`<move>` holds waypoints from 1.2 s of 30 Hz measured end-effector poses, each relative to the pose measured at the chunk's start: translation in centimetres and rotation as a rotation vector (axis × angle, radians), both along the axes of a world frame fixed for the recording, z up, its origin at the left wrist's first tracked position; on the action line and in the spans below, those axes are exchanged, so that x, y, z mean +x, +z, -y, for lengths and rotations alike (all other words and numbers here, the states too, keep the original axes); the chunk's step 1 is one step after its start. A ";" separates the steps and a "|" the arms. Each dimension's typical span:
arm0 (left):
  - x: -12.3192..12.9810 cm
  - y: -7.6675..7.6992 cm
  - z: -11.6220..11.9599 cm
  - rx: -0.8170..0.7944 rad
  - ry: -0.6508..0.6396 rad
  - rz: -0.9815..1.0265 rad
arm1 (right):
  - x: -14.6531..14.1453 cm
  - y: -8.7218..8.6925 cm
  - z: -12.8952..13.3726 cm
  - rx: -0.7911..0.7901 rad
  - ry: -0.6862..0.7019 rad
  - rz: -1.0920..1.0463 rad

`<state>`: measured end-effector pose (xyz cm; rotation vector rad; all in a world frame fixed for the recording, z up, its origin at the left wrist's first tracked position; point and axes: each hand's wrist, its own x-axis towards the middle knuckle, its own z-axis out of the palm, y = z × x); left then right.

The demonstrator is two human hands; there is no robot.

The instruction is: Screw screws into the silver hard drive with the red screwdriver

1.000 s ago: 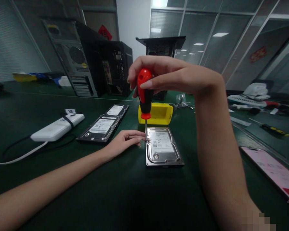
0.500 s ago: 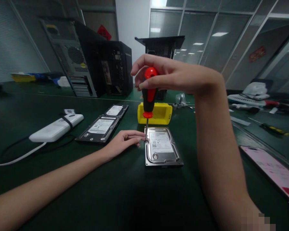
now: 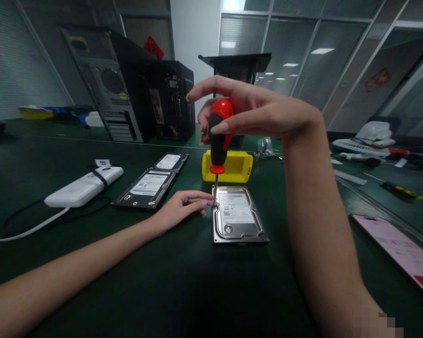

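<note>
A silver hard drive [image 3: 236,213] with a white label lies flat on the dark green table [image 3: 197,291]. My right hand [image 3: 243,108] grips the red and black handle of a screwdriver [image 3: 219,141] between thumb and fingers, the index finger raised off it. The screwdriver stands nearly upright, its tip on the drive's left edge. My left hand [image 3: 185,205] rests on the table at the drive's left side, fingertips at that edge beside the tip; its fingers are stretched out. Just behind the drive is a yellow tray [image 3: 245,168].
Two more drives [image 3: 150,184] lie to the left, near a white power strip [image 3: 84,188] with a cable. Computer cases [image 3: 127,89] stand behind. At right are a phone [image 3: 391,244], a yellow-black screwdriver [image 3: 402,190] and a plastic bag [image 3: 375,133].
The fingers of my right hand have shifted around the handle: the index finger has lifted and extended left, and the handle has turned. My left hand has stayed in place.
</note>
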<state>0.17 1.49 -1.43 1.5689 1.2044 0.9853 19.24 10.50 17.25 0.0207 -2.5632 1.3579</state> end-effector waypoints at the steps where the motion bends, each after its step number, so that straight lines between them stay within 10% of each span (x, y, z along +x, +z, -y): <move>1: 0.0 0.0 0.0 0.001 -0.001 -0.004 | 0.0 -0.1 -0.1 -0.023 0.024 -0.012; 36: -0.1 -0.2 -0.2 0.013 -0.023 -0.006 | -0.1 -0.4 -0.7 -0.061 -0.026 -0.013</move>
